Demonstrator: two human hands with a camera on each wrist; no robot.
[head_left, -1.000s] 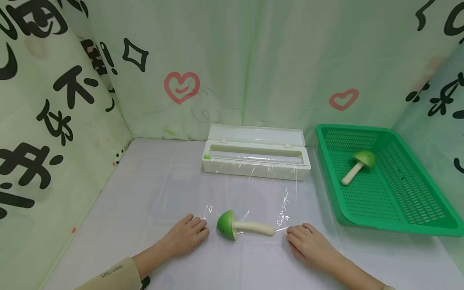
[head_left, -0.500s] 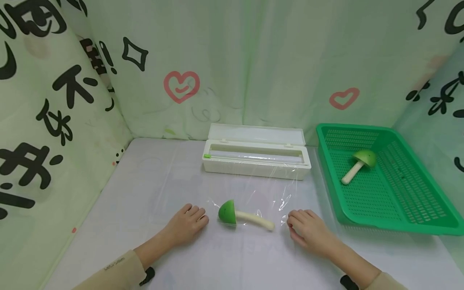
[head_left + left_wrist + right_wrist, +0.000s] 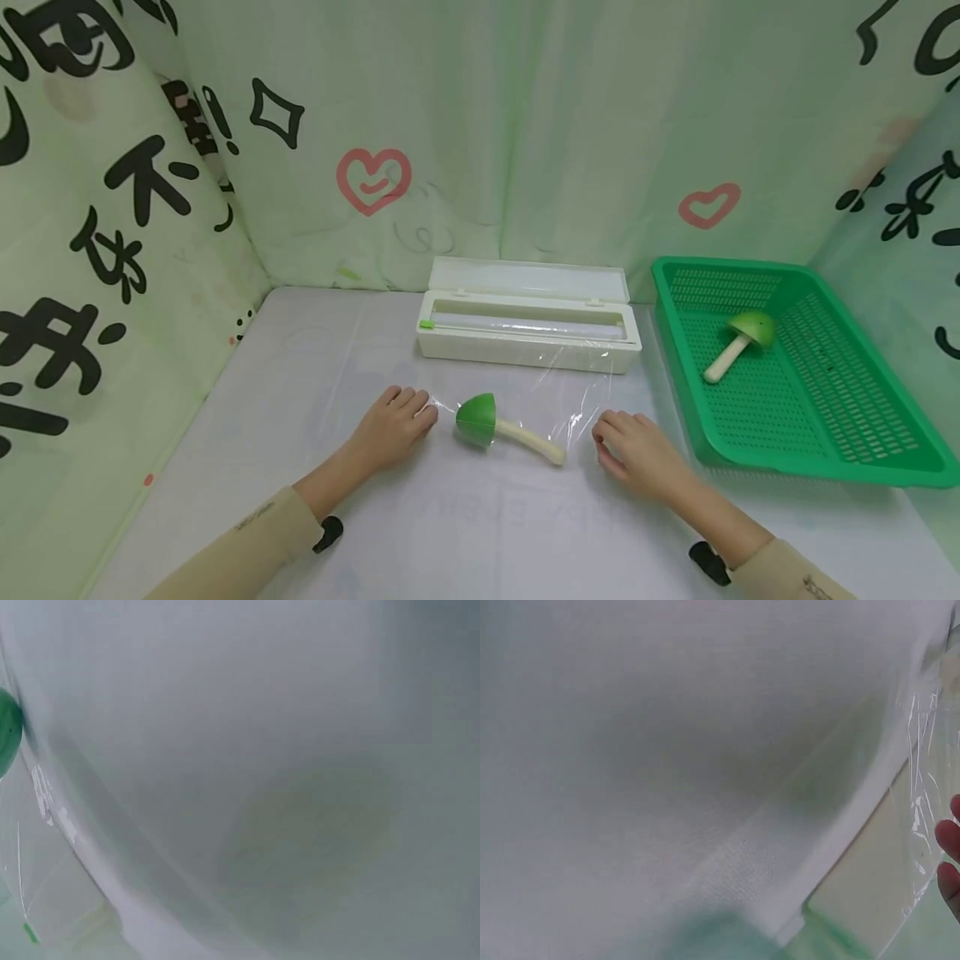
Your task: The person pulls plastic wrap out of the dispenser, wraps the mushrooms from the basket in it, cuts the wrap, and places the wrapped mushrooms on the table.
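A sheet of clear cling film (image 3: pixel 581 410) stretches from the white dispenser box (image 3: pixel 528 346) towards me. My left hand (image 3: pixel 396 429) pinches its left near corner, beside the green cap of a mushroom (image 3: pixel 477 419). On the right, my right hand (image 3: pixel 637 450) pinches the film's other side with curled fingers, just past the pale stem's end. The mushroom lies between both hands, and the film overlaps it. In the right wrist view, fingertips (image 3: pixel 949 838) show at the creased film. Only the cap's edge (image 3: pixel 9 731) appears in the left wrist view.
The box stands at the back with its lid raised, a film roll inside and a green slider (image 3: pixel 426 324) at its left end. At right, a green plastic basket (image 3: pixel 720 454) holds another green-capped mushroom (image 3: pixel 752 328). Printed curtains enclose the white table (image 3: pixel 330 333).
Both hands have moved away from me towards the box, with the film drawn along. The mushroom has shifted the same way, and its stem now slants more towards me.
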